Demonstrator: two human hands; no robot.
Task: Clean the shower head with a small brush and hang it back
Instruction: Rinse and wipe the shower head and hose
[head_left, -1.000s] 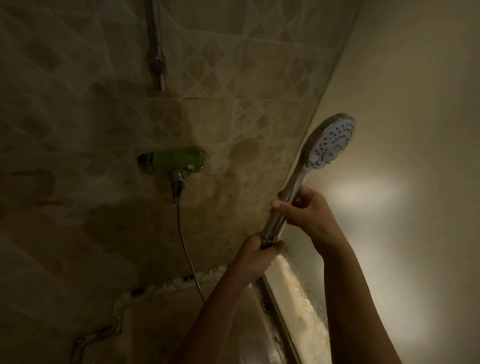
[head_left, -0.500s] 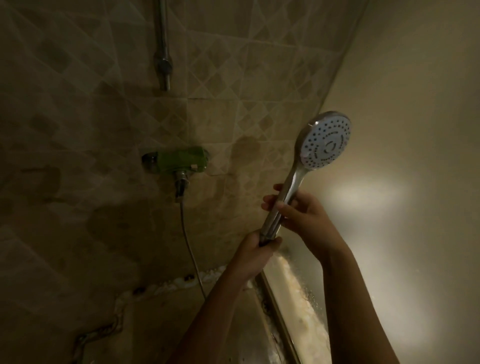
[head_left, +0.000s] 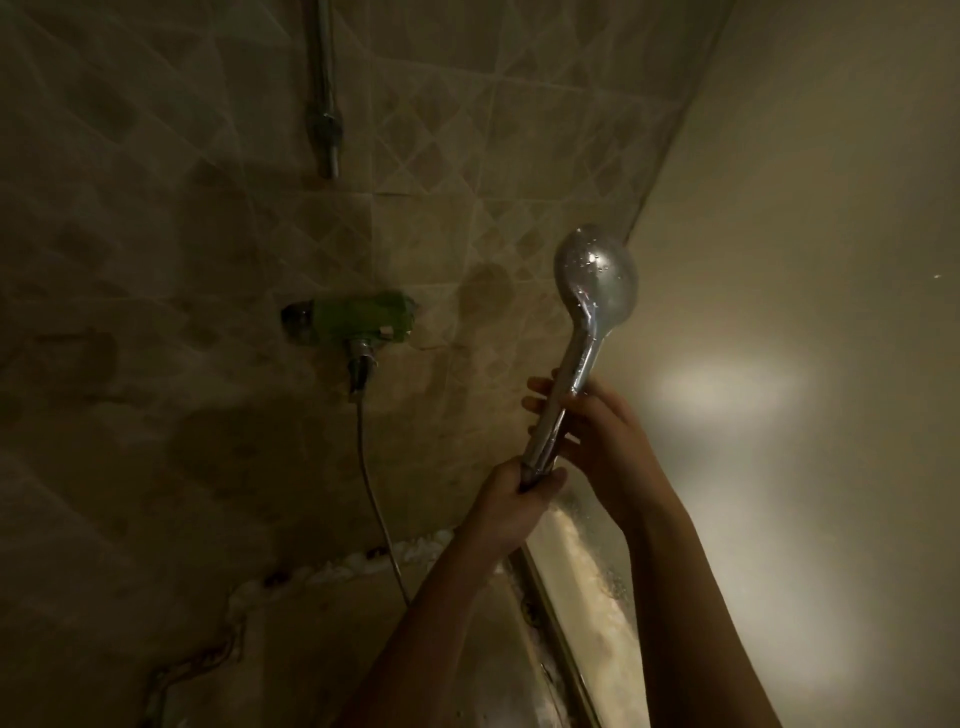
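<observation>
- Shower head is held up in front of the corner where the tiled wall meets the glass panel, chrome back to the camera, droplets on it.
- Left hand is wrapped tight round the bottom end of the handle.
- Right hand is curled round the handle just above, fingers poking out on the left.
- Hose drops from the green-wrapped tap on the wall.
- Pretty dim in there.
</observation>
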